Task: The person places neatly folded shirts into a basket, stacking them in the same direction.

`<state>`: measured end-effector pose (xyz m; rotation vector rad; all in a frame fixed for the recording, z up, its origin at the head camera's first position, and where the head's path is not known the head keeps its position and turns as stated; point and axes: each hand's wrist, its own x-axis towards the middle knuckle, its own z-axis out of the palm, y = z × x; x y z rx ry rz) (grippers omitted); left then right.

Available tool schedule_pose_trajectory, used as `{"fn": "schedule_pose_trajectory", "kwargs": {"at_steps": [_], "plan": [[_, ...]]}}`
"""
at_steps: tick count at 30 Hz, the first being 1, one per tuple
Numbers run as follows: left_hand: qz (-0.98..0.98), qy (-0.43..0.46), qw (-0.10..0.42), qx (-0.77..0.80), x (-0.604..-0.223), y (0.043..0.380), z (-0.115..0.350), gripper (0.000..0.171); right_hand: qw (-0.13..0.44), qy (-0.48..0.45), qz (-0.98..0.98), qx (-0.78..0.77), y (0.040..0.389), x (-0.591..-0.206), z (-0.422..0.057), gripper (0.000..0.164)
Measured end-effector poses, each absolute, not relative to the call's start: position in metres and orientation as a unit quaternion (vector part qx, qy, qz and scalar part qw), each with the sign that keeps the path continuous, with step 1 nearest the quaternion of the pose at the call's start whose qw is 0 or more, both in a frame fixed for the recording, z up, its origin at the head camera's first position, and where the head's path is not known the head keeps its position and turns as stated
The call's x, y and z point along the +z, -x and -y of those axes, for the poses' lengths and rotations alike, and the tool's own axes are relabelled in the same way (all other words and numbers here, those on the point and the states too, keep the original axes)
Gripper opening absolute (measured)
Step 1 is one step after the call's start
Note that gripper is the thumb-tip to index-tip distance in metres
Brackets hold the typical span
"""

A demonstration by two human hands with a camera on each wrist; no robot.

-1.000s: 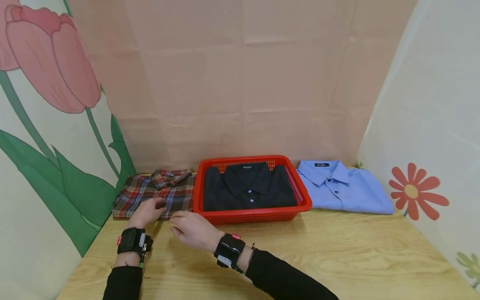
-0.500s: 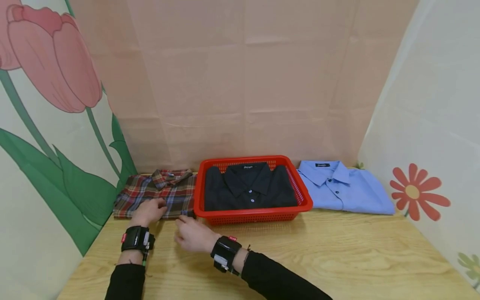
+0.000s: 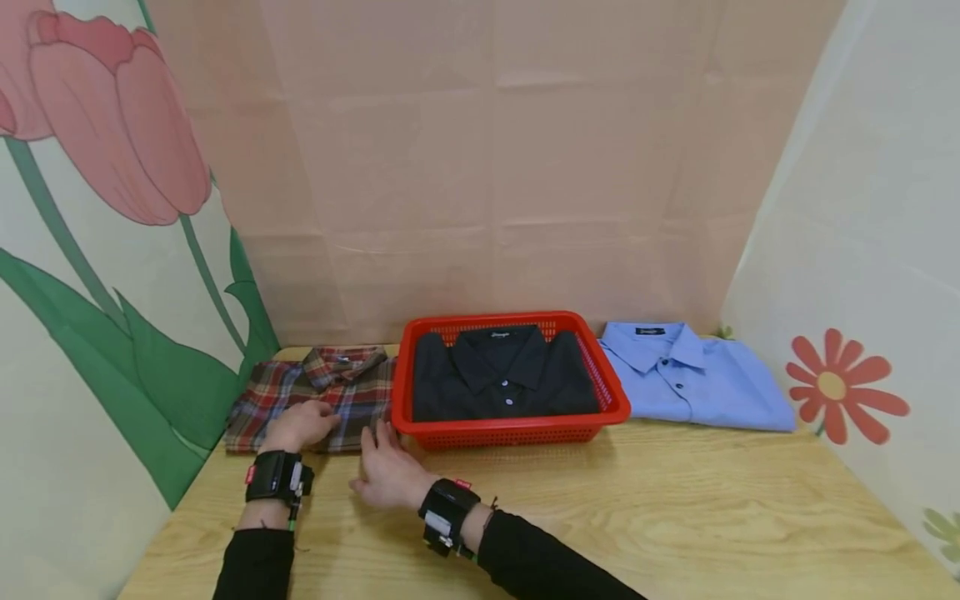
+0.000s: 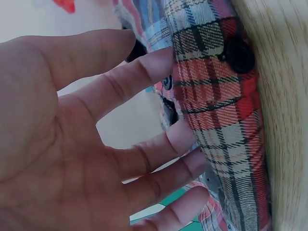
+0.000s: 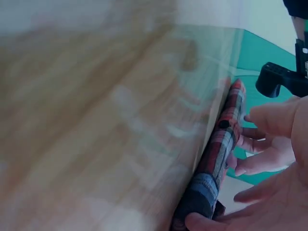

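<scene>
A folded plaid shirt (image 3: 279, 392), red, grey and blue, lies flat at the left with its collar toward the back wall. My left hand (image 3: 298, 425) rests on its front part; in the left wrist view, straight, spread fingers touch the upper face of the shirt (image 4: 216, 96) near its buttoned front edge. Beside the shirt's front right corner is my right hand (image 3: 392, 473), its fingers extended. The right wrist view has one fingertip of the right hand (image 5: 267, 204) at the end of the shirt's edge (image 5: 207, 173). Nothing is gripped by either hand.
Right of the plaid shirt stands a red plastic basket (image 3: 517, 435) holding a folded black shirt (image 3: 487, 392). A folded light blue shirt (image 3: 720, 387) lies beyond it. All sit on a wooden table (image 3: 675, 508) before a pinkish back sheet (image 3: 480, 167).
The plaid shirt has slid a little toward me, with my left hand resting on it. My right hand has shifted slightly right, and its fingers have spread and straightened.
</scene>
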<state>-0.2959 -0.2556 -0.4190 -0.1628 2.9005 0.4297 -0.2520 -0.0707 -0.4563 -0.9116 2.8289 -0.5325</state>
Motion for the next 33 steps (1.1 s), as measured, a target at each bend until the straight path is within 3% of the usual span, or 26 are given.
{"fn": "schedule_pose_trajectory", "kwargs": {"at_steps": [9, 18, 26, 33], "plan": [[-0.976, 0.066, 0.106, 0.181, -0.416, 0.295, 0.257, 0.036, 0.079, 0.253, -0.937, -0.228, 0.257, -0.458, 0.074, 0.08], [-0.969, 0.102, 0.034, 0.22, -0.419, 0.29, 0.285, 0.037, 0.097, 0.19, -0.922, -0.325, 0.266, -0.463, 0.073, 0.086], [-0.962, 0.16, 0.032, 0.219, -0.423, 0.287, 0.308, 0.07, 0.11, 0.16, -0.896, -0.399, 0.27, -0.464, 0.075, 0.088], [-0.948, 0.196, 0.04, 0.248, -0.433, 0.287, 0.321, 0.078, 0.107, 0.144, -0.878, -0.444, 0.271, -0.465, 0.075, 0.085]]}}
